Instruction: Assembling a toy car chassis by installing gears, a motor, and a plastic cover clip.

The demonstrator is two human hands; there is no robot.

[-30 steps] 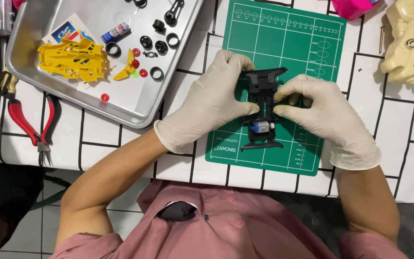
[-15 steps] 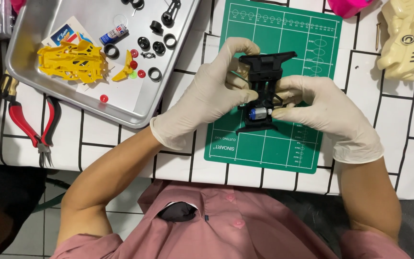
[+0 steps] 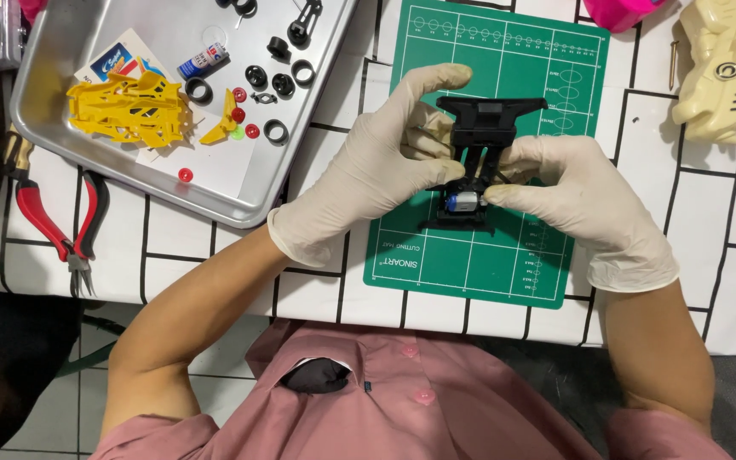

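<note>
A black chassis (image 3: pixel 480 140) is clamped between both gloved hands above the green mat (image 3: pixel 487 255). The left hand (image 3: pixel 381 166) is closed on its left side, index finger arched over the top bar. The right hand (image 3: pixel 577 200) is pinched on its right side, thumb laid beside a small silver motor (image 3: pixel 463 202) seated low in the chassis. A metal tray (image 3: pixel 70 34) is set to the left, with a yellow shell (image 3: pixel 129 106) and black tyres (image 3: pixel 276 132) inside. Red pliers (image 3: pixel 57 226) are laid below the tray. A cream shell (image 3: pixel 730 68) is seen far right.
</note>
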